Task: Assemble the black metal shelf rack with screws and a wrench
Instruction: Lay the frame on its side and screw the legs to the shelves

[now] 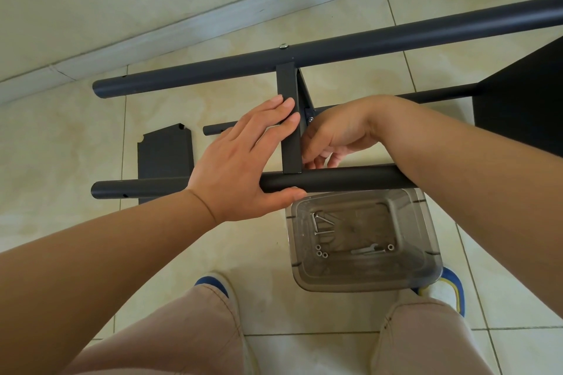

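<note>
Knees in tan trousers sit nearest, and just beyond them on the tiled floor (304, 347) a clear plastic tray (364, 275) holds loose screws (323, 224), several nuts (321, 253) and the small wrench (364, 250). With that much hardware unused and the wrench untouched, I judge the assembly to be at an early-to-middle stage.

Going left to right: a flat black panel (164, 155) lies loose on the floor at the left, not yet fitted. The rack frame (335, 42) lies on its side; its far tube (213, 68) already carries a bolt head (284, 46) where the flat crossbar (289, 119) meets it, so that joint looks done. The near tube (335, 181) shows no fastener at its crossbar joint, which seems to be the step in hand.

The left hand (243, 167) lies across the crossbar and near tube, fingers straight on the crossbar and thumb pressed along the near side of the tube, steadying them without gripping. The right hand (338, 134) reaches down, wrist bent, its fingers (313, 158) curled close to the crossbar's right edge just above the near tube; whether they pinch a screw cannot be told. A black shelf (518, 106) already sits on the frame at the far right.
</note>
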